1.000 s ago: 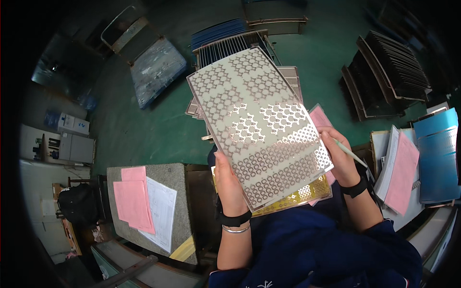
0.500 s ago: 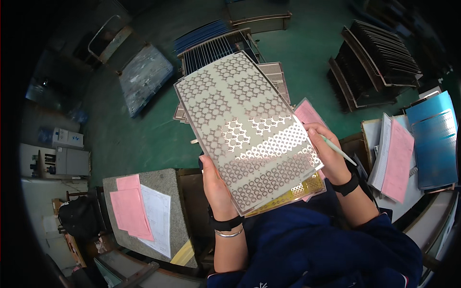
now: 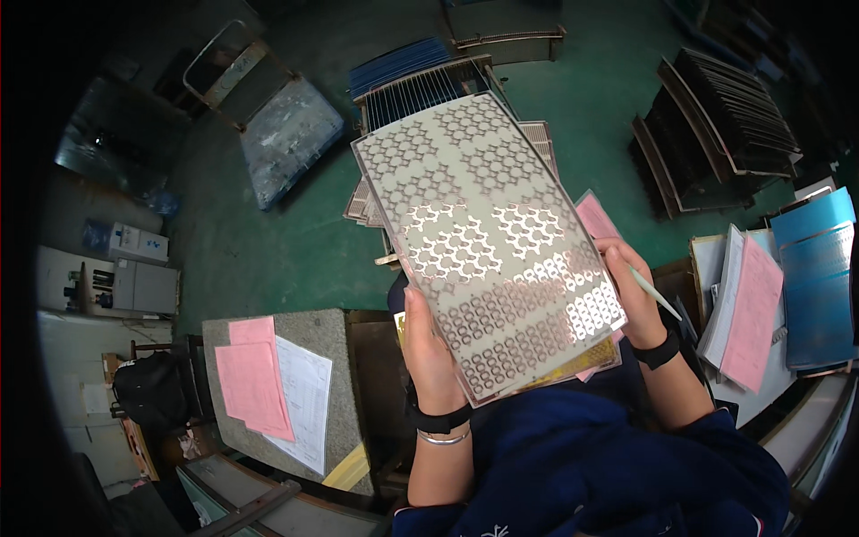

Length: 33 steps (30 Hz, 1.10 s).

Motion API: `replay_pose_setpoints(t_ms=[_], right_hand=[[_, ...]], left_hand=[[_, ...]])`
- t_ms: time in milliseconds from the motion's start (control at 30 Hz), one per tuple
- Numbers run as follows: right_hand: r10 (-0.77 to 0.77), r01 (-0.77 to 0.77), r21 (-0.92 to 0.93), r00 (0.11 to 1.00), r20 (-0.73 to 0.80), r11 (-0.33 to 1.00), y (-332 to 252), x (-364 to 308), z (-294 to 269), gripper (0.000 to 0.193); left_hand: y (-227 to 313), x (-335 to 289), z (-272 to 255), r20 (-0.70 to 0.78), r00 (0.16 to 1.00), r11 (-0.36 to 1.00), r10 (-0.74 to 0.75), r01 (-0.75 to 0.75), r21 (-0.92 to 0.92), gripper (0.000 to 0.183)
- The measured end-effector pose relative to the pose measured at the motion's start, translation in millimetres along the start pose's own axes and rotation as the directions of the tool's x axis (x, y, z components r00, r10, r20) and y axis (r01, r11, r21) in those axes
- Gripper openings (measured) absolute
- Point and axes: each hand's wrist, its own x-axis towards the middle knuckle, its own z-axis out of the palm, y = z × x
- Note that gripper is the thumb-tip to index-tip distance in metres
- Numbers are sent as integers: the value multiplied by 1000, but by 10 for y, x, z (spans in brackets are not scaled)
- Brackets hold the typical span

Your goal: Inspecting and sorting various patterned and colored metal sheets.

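A large thin circuit board panel (image 3: pixel 474 201), pale with rows of shiny copper ring patterns, is held tilted in front of me. My left hand (image 3: pixel 428 349) grips its lower left edge, thumb upright along the side. On the lower right edge my right hand (image 3: pixel 629 291) is closed, the thumb at the front and the other fingers mostly hidden. A slim pale green pen-like stick (image 3: pixel 656 295) pokes out of that same hand. Beneath the panel's lower edge a yellow patterned sheet (image 3: pixel 573 365) shows in part, over my lap.
Pink and white papers (image 3: pixel 255 389) lie on a grey stone-like block (image 3: pixel 219 327) at left. More pink papers (image 3: pixel 750 304) and blue panels (image 3: pixel 814 277) stand at right. Beyond are a slotted rack (image 3: pixel 420 94), a dark rack of boards (image 3: pixel 716 134) and a flat trolley (image 3: pixel 291 134).
Bright reflections have shifted across the panel's copper patterns as its tilt changed slightly. The whole view has slid, so the surroundings sit farther right. Both hands keep their grip.
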Motion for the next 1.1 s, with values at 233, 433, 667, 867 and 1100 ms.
replay_pose_setpoints(t_ms=[233, 433, 667, 867, 1100], right_hand=[[-95, 99, 55, 992, -86, 994, -239, 145, 36, 33], [-201, 207, 77, 976, -82, 975, -291, 139, 26, 33], [-212, 217, 55, 973, -92, 975, -283, 116, 72, 25], [-369, 347, -191, 925, -94, 918, -246, 163, -7, 12], [-438, 433, 153, 899, 0, 888, -200, 308, 233, 7]], left_hand=[[-27, -107, 41, 64, 998, 996, 8, -14, 93, 48], [-36, -136, 64, 0, 1000, 978, 2, -2, 209, 44], [73, 24, -45, 159, 980, 990, 120, -131, 60, 40], [112, 115, -87, 179, 900, 852, 397, -434, 293, 8], [101, 119, -69, 299, 843, 819, 446, -520, 243, 23]])
